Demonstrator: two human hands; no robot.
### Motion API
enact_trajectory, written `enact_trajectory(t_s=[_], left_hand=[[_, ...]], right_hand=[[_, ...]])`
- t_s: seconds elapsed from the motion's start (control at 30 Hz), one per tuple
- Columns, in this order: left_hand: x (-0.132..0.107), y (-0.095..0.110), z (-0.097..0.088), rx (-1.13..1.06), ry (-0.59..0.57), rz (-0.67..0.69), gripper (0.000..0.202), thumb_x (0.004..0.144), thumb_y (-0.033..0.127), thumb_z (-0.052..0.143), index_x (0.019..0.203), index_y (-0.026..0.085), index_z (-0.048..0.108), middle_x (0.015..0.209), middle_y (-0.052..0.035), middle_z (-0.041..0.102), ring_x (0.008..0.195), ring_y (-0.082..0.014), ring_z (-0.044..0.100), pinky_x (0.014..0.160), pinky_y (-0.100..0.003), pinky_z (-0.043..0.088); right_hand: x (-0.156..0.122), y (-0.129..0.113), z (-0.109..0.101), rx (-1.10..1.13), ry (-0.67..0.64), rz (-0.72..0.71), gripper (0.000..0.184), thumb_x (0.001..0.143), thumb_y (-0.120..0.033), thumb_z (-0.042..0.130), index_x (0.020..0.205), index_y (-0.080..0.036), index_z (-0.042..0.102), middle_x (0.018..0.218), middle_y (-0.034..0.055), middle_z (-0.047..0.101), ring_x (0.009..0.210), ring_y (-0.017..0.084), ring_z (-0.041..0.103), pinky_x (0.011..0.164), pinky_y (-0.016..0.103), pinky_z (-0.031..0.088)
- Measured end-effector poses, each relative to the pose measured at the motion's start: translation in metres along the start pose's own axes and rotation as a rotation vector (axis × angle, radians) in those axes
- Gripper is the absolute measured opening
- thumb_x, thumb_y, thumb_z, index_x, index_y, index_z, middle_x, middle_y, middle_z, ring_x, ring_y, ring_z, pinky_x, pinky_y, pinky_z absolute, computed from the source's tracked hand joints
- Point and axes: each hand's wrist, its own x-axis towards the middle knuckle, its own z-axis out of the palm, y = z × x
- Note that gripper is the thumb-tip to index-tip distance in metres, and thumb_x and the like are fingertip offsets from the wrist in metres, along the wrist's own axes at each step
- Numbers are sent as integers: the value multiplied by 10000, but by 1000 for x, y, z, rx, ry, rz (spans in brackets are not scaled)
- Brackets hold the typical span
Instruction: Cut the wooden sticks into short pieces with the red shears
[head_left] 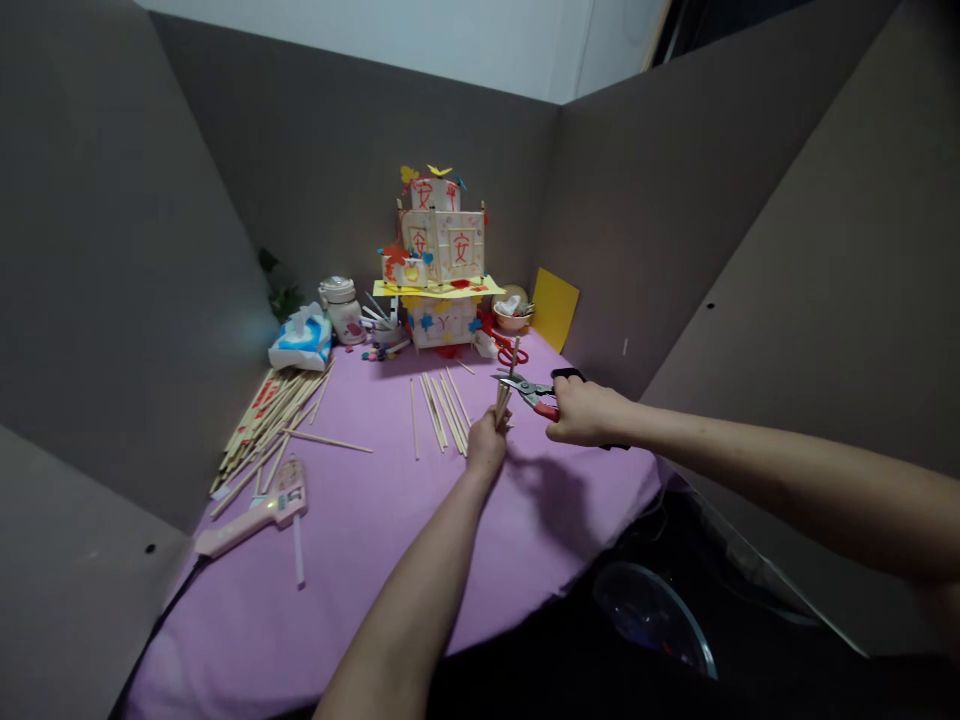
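Observation:
My left hand (487, 443) is closed around a small bunch of wooden sticks (502, 401) held upright above the table. My right hand (589, 410) grips pruning shears (534, 393) with red and black handles. The blades lie across one stick that rises above the bunch; whether they have closed on it I cannot tell. Just left of my left hand, several loose wooden sticks (444, 410) lie side by side on the purple cloth. Behind the shears is a red-handled pair of scissors (513, 356).
A decorated paper lantern house (444, 255) stands at the back. To the left are a pile of chopsticks (270, 412), a pink glue gun (255, 520), a tissue pack (301, 338) and a jar (342, 308). Grey panels (360, 130) enclose the table. A clear bowl (656, 615) sits below its front edge.

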Motion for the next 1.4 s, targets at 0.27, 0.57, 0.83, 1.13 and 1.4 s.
enact_trajectory(t_s=[0.27, 0.57, 0.83, 1.13, 1.4], left_hand=[[2, -6, 3, -13, 8, -6, 211, 824, 96, 559, 992, 191, 644, 909, -48, 729, 831, -163, 687, 740, -247, 500], [0, 1, 2, -32, 8, -26, 235, 797, 57, 584, 982, 187, 651, 921, -59, 734, 869, -175, 687, 771, -264, 503], [3, -7, 3, 30, -8, 0, 208, 818, 99, 564, 985, 189, 651, 918, -64, 735, 845, -181, 690, 768, -276, 504], [5, -7, 5, -74, 0, 7, 192, 818, 107, 548, 971, 174, 643, 913, -59, 722, 824, -157, 684, 745, -253, 530], [7, -11, 8, -143, -60, 9, 251, 821, 108, 479, 1010, 169, 633, 861, -51, 711, 767, -141, 681, 696, -244, 543]], right_hand=[[3, -4, 7, 28, -34, 53, 524, 693, -431, 640, 1111, -143, 510, 1174, 208, 577, 955, 351, 639, 685, 401, 508], [4, 0, 14, 19, -31, -25, 392, 767, -346, 557, 1085, -124, 495, 1117, 217, 613, 894, 323, 660, 651, 358, 485], [10, 4, 5, -7, -75, -71, 423, 747, -335, 577, 1100, -112, 512, 1031, 210, 658, 856, 317, 655, 607, 338, 455], [16, 5, -5, -27, -114, -73, 479, 722, -342, 593, 1129, -100, 517, 972, 196, 673, 832, 313, 644, 594, 338, 431], [21, 24, 3, 106, -147, -62, 476, 709, -350, 595, 1110, -114, 496, 977, 164, 661, 794, 262, 641, 573, 300, 425]])
